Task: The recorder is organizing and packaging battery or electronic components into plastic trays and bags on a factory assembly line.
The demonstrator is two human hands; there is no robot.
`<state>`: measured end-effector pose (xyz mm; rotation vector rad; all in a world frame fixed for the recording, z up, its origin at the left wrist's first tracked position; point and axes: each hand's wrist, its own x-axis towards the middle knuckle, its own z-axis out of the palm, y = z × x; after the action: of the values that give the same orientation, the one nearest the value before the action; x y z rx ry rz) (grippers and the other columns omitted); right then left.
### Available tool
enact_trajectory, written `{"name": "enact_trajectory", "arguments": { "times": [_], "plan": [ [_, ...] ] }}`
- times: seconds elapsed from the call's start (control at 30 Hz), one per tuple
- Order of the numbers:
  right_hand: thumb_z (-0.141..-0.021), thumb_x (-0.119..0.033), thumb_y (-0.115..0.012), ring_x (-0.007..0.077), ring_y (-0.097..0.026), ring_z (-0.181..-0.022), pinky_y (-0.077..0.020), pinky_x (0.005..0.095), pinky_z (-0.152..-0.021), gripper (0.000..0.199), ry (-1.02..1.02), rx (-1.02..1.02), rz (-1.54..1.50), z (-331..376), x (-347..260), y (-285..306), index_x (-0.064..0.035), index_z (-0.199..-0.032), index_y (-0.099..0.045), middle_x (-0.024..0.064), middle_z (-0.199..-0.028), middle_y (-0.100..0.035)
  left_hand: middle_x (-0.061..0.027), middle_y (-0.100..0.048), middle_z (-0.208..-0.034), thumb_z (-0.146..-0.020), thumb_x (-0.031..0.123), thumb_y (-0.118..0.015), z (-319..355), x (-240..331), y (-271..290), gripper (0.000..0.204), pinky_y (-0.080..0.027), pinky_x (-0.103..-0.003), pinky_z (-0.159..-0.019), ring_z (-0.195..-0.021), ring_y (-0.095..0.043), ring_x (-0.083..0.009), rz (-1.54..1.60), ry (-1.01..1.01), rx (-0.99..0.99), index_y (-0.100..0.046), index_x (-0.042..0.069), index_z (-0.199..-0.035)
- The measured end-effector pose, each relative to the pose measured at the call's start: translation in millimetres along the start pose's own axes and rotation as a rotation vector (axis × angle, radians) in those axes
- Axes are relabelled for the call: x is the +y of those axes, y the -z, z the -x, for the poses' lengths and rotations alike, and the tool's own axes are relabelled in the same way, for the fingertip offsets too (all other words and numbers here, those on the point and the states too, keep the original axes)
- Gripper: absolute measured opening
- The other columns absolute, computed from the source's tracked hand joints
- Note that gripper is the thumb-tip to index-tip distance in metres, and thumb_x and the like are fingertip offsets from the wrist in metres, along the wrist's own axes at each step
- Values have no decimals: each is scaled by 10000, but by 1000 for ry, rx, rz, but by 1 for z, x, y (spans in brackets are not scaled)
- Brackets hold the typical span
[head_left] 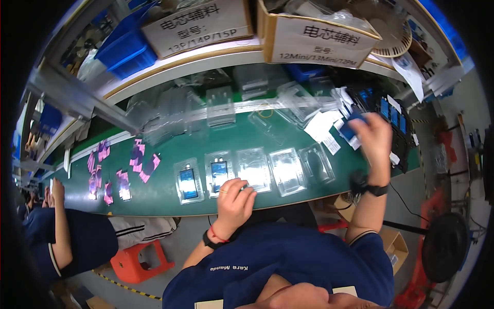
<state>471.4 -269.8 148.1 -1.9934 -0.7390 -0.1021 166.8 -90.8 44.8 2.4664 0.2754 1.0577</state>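
Note:
My left hand (235,202), its fingers curled, rests at the table's near edge by a clear plastic tray (209,160) that holds a dark blue phone battery (219,174). What its fingertips pinch, if anything, is hidden. To its left, another clear tray (179,191) holds a second phone battery (189,183). Clear trays without batteries, one of them (287,171) glaring with light, continue the row to the right. Blurred by motion, my right hand (374,138) is closed on a flat dark blue phone battery (356,122), above white paper sheets.
Black trays of batteries (393,116) lie at the far right. Stacked clear trays (172,110) stand along the back. Pink-and-dark strips (123,184) are scattered on the left of the green table (154,201). A shelf with boxes (321,40) hangs overhead. A co-worker (77,237) sits at left.

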Motion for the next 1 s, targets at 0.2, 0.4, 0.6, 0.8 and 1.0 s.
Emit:
{"name": "enact_trajectory", "arguments": {
  "times": [0.2, 0.4, 0.6, 0.8, 1.0],
  "plan": [
    [-654, -120, -816, 156, -587, -570, -464, 284, -527, 385, -32, -665, -78, 68, -31, -172, 3, -928, -576, 88, -637, -594, -145, -592, -957, -681, 93, -759, 26, -12, -25, 249, -446, -431, -856, -975, -568, -344, -10, 96, -57, -608, 8, -860],
    [-651, -290, -822, 348, -635, -700, -498, 399, -616, 670, 204, -357, 164, 65, -39, -140, -23, -1160, -479, 173, -733, -613, -200, -543, -1102, -687, 160, -765, 23, -11, -28, 400, -399, -461, -899, -1023, -514, -390, -12, 99, -126, -564, -2, -992],
    [-707, -269, -753, 330, -660, -756, -520, 400, -664, 333, -172, 223, 677, -43, 36, 47, -11, -899, -668, 199, -806, -666, -205, -509, -1219, -754, 221, -720, 1, 5, -17, 398, -338, -513, -988, -1196, -441, -399, 16, -11, -286, -600, 11, -1070],
    [-746, -297, -727, 352, -603, -1041, -496, 425, -867, 402, -671, 180, 873, -117, 177, 155, -27, -1038, -665, 214, -1102, -633, -191, -515, -1250, -760, 265, -714, -30, 18, -47, 426, -306, -566, -1021, -1236, -428, -380, 64, -225, -562, -620, 68, -1126],
    [-717, -309, -744, 296, -575, -1132, -493, 400, -903, 478, -878, 68, 892, -140, 181, 143, -80, -1127, -652, 142, -1202, -611, -180, -553, -1213, -743, 294, -726, -15, 13, -59, 392, -259, -587, -1041, -1234, -435, -369, 2, -146, -582, -669, 84, -1069]
  ]
}}
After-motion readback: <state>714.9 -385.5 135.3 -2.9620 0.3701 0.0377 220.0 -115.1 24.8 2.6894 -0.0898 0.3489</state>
